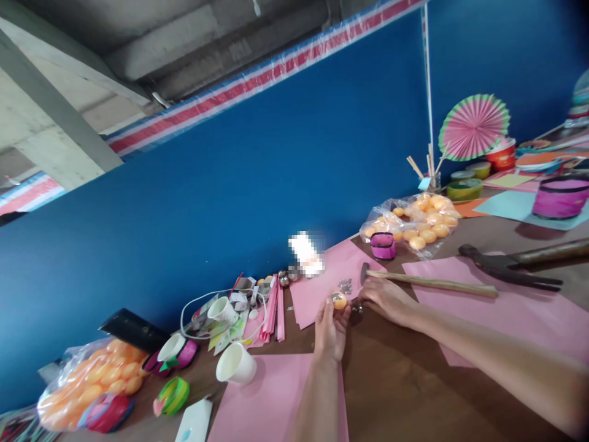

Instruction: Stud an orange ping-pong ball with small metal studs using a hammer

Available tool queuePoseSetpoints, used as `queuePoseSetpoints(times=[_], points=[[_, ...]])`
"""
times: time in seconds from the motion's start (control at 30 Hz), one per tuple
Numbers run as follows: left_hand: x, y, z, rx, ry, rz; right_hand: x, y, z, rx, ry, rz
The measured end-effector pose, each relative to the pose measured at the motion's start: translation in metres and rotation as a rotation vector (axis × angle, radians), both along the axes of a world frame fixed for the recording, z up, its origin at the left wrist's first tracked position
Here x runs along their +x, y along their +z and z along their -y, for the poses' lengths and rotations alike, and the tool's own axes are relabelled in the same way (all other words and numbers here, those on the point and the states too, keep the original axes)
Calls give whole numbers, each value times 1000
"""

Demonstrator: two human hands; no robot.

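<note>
Blue wall (pixel 257 184) fills most of the view, with a red and white striped band along its top and bare concrete beams above. Below it runs a brown wooden table (pixel 405 393) covered in pink paper sheets (pixel 501 307).

Containers next: a clear plastic bag (pixel 414 224) at the far end is stuffed with orange balls, and a second bag of orange balls (pixel 87 380) sits at the near left corner. A magenta round tub (pixel 559 197) stands on light blue paper; can't tell what's in it. Two white paper cups (pixel 236 363) lie tipped on their sides, looking empty.

A claw hammer (pixel 510 267) lies flat, and a smaller wooden-handled hammer (pixel 427 282) has its long axis running left to right, head towards the wall.

The left hand (pixel 330 331) pinches a small orange ball (pixel 339 301) at its fingertips, held just above the table edge of the pink sheet. The right hand (pixel 384 301) rests palm down beside it, fingers curled over a little dark thing that's too small to make out.
</note>
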State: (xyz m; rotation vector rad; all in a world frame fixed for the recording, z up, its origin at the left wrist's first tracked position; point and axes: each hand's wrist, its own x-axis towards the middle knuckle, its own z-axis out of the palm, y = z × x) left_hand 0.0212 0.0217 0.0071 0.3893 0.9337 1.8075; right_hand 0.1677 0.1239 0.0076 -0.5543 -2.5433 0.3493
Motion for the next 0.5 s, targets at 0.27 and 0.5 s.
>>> queuePoseSetpoints(times=[0.27,0.5], points=[[1,2,2,20,-25,-13,0,0,0,25,-41,35],[2,3,3,30,-52,-55,2,2,0,-25,-69,-28]])
